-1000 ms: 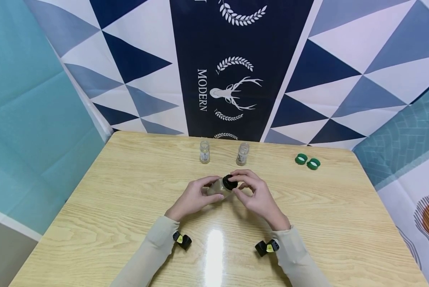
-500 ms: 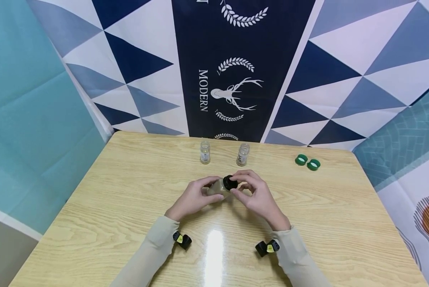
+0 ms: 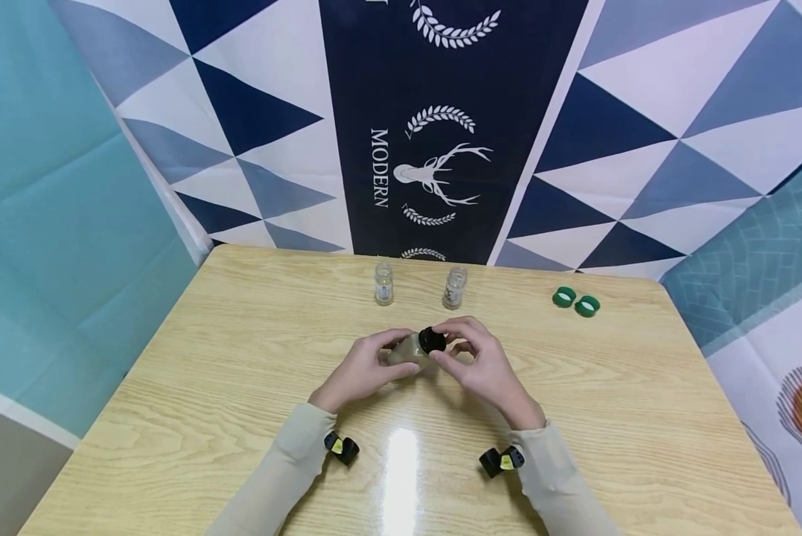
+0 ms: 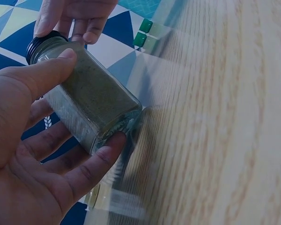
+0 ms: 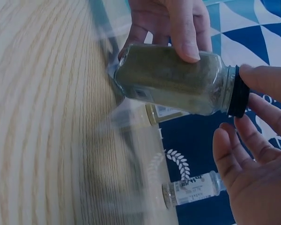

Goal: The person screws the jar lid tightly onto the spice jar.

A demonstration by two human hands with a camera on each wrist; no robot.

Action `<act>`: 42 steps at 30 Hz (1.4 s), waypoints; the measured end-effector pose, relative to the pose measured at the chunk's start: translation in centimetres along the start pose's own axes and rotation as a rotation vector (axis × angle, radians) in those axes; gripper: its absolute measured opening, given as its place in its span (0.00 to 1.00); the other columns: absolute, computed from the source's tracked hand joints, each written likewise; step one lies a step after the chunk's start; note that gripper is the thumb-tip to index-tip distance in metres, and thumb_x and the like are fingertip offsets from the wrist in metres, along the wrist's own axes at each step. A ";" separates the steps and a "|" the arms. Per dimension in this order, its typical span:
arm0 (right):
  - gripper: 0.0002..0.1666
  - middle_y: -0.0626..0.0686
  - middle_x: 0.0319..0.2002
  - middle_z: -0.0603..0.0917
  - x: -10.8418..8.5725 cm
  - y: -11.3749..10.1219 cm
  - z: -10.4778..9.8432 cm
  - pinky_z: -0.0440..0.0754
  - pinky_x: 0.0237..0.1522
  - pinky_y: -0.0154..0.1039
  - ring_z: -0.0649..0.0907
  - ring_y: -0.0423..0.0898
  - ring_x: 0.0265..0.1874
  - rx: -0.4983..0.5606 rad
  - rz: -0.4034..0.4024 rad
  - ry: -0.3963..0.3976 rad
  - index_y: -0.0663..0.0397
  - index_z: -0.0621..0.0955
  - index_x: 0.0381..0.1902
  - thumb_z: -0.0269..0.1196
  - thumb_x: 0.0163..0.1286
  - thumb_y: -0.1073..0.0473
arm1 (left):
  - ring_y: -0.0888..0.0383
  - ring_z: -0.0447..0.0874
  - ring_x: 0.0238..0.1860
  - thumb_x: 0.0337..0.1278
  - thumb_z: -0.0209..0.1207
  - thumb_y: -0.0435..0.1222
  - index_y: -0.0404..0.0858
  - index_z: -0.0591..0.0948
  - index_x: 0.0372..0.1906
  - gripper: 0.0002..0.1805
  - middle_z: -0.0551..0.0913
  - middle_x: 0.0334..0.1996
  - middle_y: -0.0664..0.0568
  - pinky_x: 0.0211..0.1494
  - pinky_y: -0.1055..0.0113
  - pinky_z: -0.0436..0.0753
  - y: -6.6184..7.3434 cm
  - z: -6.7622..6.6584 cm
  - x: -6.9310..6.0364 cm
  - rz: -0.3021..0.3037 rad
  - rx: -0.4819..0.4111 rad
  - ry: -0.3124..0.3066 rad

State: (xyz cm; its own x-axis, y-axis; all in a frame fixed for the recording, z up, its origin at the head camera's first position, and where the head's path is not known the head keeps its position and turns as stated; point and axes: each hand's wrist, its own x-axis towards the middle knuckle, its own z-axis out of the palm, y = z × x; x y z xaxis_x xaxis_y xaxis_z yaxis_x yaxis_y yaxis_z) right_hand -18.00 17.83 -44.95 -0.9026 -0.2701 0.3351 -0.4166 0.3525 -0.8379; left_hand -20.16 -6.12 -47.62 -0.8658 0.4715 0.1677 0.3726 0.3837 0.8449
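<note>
A clear glass jar (image 4: 91,89) filled with greenish-brown powder is held tilted above the table, its black cap (image 3: 432,340) toward the right hand. My left hand (image 3: 360,370) grips the jar body, thumb on one side and fingers around the other. With thumb and fingers, my right hand (image 3: 479,367) pinches the rim of the black cap (image 5: 239,92). In the right wrist view the cap sits on the jar's neck; whether it is loose I cannot tell.
Two small open glass jars, one left (image 3: 383,284) and one right (image 3: 454,288), stand at the back of the wooden table (image 3: 240,335). Two green caps (image 3: 564,297) (image 3: 587,306) lie at the back right. A patterned cloth (image 3: 441,89) hangs behind the table.
The right hand's fingers and the black cap have shifted very slightly. Both hands keep their hold on the jar and cap.
</note>
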 end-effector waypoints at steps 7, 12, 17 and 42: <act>0.23 0.52 0.51 0.83 0.0 0.2 -0.3 0.88 0.45 0.44 0.82 0.50 0.49 -0.055 0.028 -0.018 0.48 0.84 0.58 0.74 0.66 0.57 | 0.59 0.84 0.55 0.62 0.71 0.47 0.45 0.80 0.67 0.29 0.84 0.61 0.52 0.59 0.59 0.84 0.1 0.0 0.0 -0.002 0.010 0.002; 0.21 0.52 0.53 0.84 0.1 0.4 -0.3 0.88 0.45 0.42 0.81 0.49 0.50 -0.071 -0.006 -0.023 0.49 0.84 0.57 0.73 0.67 0.59 | 0.58 0.84 0.54 0.62 0.71 0.47 0.45 0.80 0.67 0.29 0.84 0.61 0.52 0.56 0.60 0.86 0.1 0.0 0.0 0.004 0.001 -0.001; 0.21 0.53 0.55 0.83 0.0 0.2 -0.3 0.89 0.44 0.41 0.82 0.48 0.51 -0.079 -0.055 -0.027 0.52 0.84 0.57 0.72 0.66 0.63 | 0.58 0.84 0.53 0.62 0.71 0.46 0.44 0.79 0.67 0.30 0.84 0.61 0.51 0.56 0.61 0.86 0.1 0.1 0.0 0.007 0.009 -0.003; 0.27 0.51 0.55 0.83 0.0 0.0 -0.6 0.87 0.48 0.45 0.81 0.48 0.53 -0.115 0.046 -0.042 0.48 0.81 0.63 0.73 0.68 0.53 | 0.59 0.83 0.52 0.63 0.70 0.46 0.45 0.80 0.66 0.28 0.85 0.59 0.53 0.56 0.59 0.84 0.1 0.0 -0.1 0.009 0.030 -0.017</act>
State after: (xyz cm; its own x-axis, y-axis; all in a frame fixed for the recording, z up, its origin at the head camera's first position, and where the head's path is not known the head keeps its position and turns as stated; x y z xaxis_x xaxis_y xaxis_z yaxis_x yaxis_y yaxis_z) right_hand -18.05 18.33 -44.67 -0.9169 -0.2875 0.2768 -0.3863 0.4656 -0.7962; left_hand -20.04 -6.12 -47.52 -0.8567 0.4883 0.1663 0.3903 0.4027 0.8280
